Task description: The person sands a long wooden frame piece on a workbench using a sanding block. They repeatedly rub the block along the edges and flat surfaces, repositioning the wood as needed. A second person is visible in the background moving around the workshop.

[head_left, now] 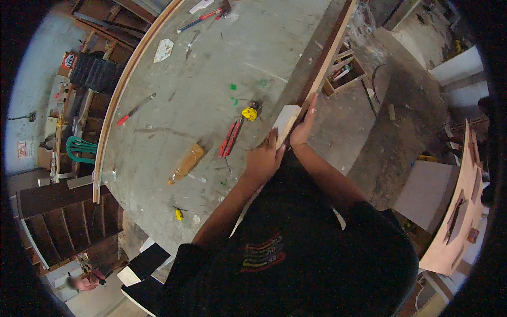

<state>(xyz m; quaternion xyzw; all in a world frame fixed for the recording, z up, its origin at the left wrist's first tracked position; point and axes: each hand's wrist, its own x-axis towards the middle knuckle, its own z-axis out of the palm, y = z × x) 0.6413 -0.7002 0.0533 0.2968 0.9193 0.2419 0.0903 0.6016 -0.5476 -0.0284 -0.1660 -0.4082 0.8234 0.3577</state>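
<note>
At the near right edge of the large grey-green tabletop (206, 95), my left hand (264, 161) is closed round the lower end of a short pale wooden block (285, 124). The block lies tilted along the edge, its upper end pointing away from me. My right hand (302, 128) rests just right of the block, its fingers stretched out flat along the outer side of the long wooden edge strip (331, 50). Its thumb side is partly hidden behind the block. Left of my hands are red-handled pliers (231, 138) and a crumpled yellow piece (250, 113).
A bottle of amber liquid (186, 164) lies on the tabletop, with a red-handled tool (136, 109) farther left and a hammer (205, 20) at the far end. A wooden toolbox (344, 75) stands beyond the right edge. A person (87, 280) is in the lower-left background.
</note>
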